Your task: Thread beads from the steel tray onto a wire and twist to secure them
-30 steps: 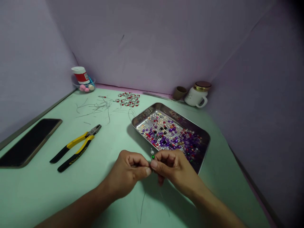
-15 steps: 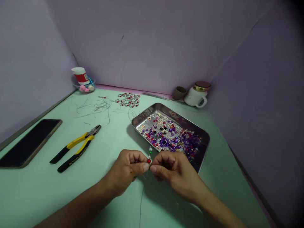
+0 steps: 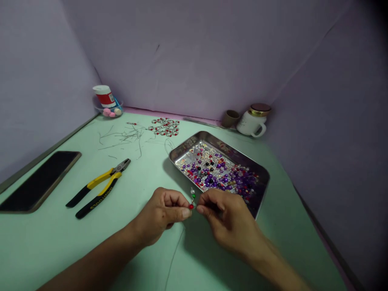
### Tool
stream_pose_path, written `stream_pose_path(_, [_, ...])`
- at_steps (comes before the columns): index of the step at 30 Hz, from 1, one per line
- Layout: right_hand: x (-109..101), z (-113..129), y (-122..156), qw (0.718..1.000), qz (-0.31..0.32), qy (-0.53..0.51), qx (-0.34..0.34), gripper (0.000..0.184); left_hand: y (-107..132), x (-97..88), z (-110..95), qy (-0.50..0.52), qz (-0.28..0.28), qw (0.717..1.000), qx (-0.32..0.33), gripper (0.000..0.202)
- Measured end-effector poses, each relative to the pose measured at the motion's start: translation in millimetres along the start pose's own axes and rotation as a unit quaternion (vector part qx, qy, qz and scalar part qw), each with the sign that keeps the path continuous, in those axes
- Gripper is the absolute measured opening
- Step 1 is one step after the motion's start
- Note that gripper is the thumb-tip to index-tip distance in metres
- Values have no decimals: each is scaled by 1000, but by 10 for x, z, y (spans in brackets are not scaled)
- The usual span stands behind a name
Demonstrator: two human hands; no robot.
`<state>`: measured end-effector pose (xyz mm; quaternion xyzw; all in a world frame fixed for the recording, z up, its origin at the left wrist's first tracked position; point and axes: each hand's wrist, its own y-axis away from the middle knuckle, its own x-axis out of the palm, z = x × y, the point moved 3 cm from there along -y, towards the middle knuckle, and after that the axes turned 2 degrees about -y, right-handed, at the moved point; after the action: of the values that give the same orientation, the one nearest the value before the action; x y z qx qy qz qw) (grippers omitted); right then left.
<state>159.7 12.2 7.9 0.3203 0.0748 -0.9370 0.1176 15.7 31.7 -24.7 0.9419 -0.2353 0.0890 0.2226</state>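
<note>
Between thumb and forefinger, my left hand (image 3: 165,212) pinches a small beaded wire piece by its red bead (image 3: 191,206). Above it stand a green bead (image 3: 193,196) and a clear bead (image 3: 192,191) in line. My right hand (image 3: 232,216) is closed in a pinch just right of the red bead, at what looks like a thin wire end; its fingertips cover most of it. A thin wire (image 3: 175,258) trails down from the left hand over the table. Right behind the hands lies a metal tray (image 3: 262,171) of loose purple, red, black and clear beads.
Yellow-black pliers (image 3: 104,184) and a dark phone (image 3: 42,180) lie to the left. Farther back are cut wires (image 3: 127,135) and a red-beaded chain (image 3: 165,127). A white mug (image 3: 251,124), a brown cup (image 3: 230,118) and a bowl with a red-white container (image 3: 105,97) stand along the wall.
My right hand has moved slightly right, leaving a small gap from the left fingertips. The trailing wire has swung left at its lower end. The left hand still pinches the beaded piece.
</note>
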Motion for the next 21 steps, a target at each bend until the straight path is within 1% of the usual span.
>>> stream_pose_path(2, [11, 13, -11, 1000, -12, 0, -18, 8, 9, -7, -6, 3, -3, 1000, 5, 15])
stream_pose_path(3, [28, 6, -13, 1000, -5, -18, -7, 9, 14, -10, -8, 1, 0, 1000, 8, 15])
stream_pose_path(6, [86, -36, -3, 993, 31, -98, 59, 10, 22, -16, -6, -8, 20, 1000, 19, 17])
stream_pose_path(8, [101, -51, 7, 988, 36, -124, 82, 11, 19, -18, 2, -14, 31, 999, 23, 18])
stream_pose_path(12, [92, -50, 15, 991, 29, -107, 78, 10, 10, -15, 14, -19, 34, 999, 19, 17])
stream_pose_path(16, [79, -43, 21, 993, 26, -88, 75, 9, 14, -12, 12, -30, 16, 999, 26, 15])
stream_pose_path(21, [79, -49, 28, 990, 28, -113, 83, 9, 27, 12, 0, -32, 38, 998, 44, 18])
